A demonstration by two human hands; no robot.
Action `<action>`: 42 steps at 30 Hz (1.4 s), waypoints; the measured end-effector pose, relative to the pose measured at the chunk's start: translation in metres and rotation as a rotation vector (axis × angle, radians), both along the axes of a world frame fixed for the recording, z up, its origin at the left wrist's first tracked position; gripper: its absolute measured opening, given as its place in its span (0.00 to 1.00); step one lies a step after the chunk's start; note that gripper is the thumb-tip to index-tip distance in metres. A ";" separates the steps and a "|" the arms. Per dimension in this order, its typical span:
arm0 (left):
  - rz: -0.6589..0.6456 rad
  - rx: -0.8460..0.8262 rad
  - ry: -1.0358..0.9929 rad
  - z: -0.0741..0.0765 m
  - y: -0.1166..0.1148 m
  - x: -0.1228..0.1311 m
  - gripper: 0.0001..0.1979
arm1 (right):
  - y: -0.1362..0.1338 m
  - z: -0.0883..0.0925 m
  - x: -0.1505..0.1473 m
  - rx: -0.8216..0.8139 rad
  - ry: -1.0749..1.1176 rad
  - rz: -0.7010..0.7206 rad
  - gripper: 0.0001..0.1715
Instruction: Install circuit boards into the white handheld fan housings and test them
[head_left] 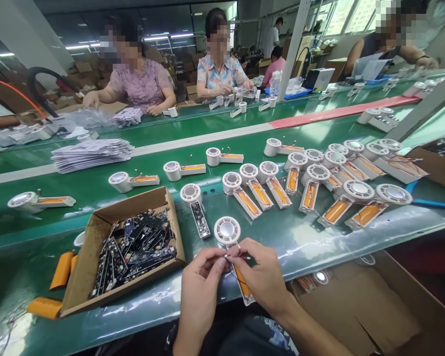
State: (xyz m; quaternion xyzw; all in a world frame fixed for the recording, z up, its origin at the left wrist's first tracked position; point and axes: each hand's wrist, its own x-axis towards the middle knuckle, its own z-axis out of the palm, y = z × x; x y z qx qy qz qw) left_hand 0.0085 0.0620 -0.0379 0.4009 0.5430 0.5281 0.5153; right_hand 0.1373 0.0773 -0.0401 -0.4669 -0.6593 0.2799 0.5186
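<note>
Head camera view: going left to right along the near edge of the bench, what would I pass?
Orange pack → cardboard box of circuit boards → left hand → right hand → cardboard carton

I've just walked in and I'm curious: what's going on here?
A person's left hand and right hand are pinching thin red wires on a round white unit with a silver centre and an orange strip. Similar units lie on the green conveyor belt, beside a cardboard box of black circuit boards. A co-worker sits across the belt.
</note>
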 end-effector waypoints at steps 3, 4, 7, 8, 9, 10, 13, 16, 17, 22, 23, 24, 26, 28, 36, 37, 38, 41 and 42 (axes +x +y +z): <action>0.006 0.093 0.174 -0.002 -0.003 -0.004 0.04 | 0.001 0.001 -0.001 0.056 -0.058 0.006 0.11; 0.008 0.112 0.222 -0.002 -0.004 -0.005 0.04 | 0.001 0.001 -0.002 0.085 -0.071 0.007 0.11; 0.020 0.160 0.333 -0.003 -0.005 -0.007 0.05 | 0.003 0.000 -0.002 0.133 -0.072 0.019 0.10; 0.031 0.183 0.363 -0.004 -0.005 -0.007 0.05 | 0.003 0.000 -0.002 0.130 -0.067 0.028 0.09; 0.046 0.206 0.392 -0.004 -0.006 -0.006 0.05 | 0.003 -0.001 -0.002 0.121 -0.062 0.036 0.09; 0.058 0.228 0.420 -0.005 -0.006 -0.004 0.06 | 0.003 -0.001 -0.002 0.106 -0.060 0.042 0.09; 0.069 0.265 0.486 -0.005 -0.010 0.002 0.07 | 0.001 -0.004 -0.001 0.069 -0.044 0.035 0.07; 0.018 0.270 0.533 0.005 -0.016 0.000 0.09 | 0.000 -0.008 0.000 0.078 -0.042 0.040 0.07; 0.008 0.289 0.569 0.012 -0.017 -0.006 0.08 | 0.000 -0.009 0.001 0.089 -0.051 0.051 0.07; 0.088 0.426 1.089 0.065 0.013 -0.078 0.14 | -0.001 -0.012 0.006 0.114 -0.103 0.127 0.08; 0.007 0.405 1.217 0.072 0.027 -0.095 0.15 | -0.001 -0.012 0.006 0.111 -0.108 0.137 0.08; -0.142 0.365 1.331 0.075 0.041 -0.110 0.15 | -0.001 -0.012 0.007 0.109 -0.108 0.141 0.08; -0.374 0.336 1.437 0.075 0.068 -0.130 0.12 | -0.001 -0.012 0.006 0.102 -0.099 0.142 0.07; -0.451 0.344 1.456 0.072 0.086 -0.137 0.08 | -0.001 -0.012 0.005 0.100 -0.079 0.142 0.07; -0.006 0.526 1.358 0.089 0.066 -0.120 0.16 | -0.001 -0.007 0.002 0.009 -0.015 0.088 0.06; 0.029 0.526 1.350 0.090 0.064 -0.120 0.16 | -0.001 -0.006 0.001 0.003 -0.014 0.087 0.06; 0.035 0.505 1.349 0.091 0.064 -0.120 0.17 | -0.001 -0.005 0.001 0.002 -0.013 0.086 0.06; 0.043 0.340 1.306 0.093 0.061 -0.117 0.18 | 0.000 -0.003 0.001 0.002 -0.018 0.091 0.06; 0.078 0.279 1.238 0.094 0.056 -0.113 0.18 | 0.000 -0.002 0.001 0.002 -0.020 0.091 0.06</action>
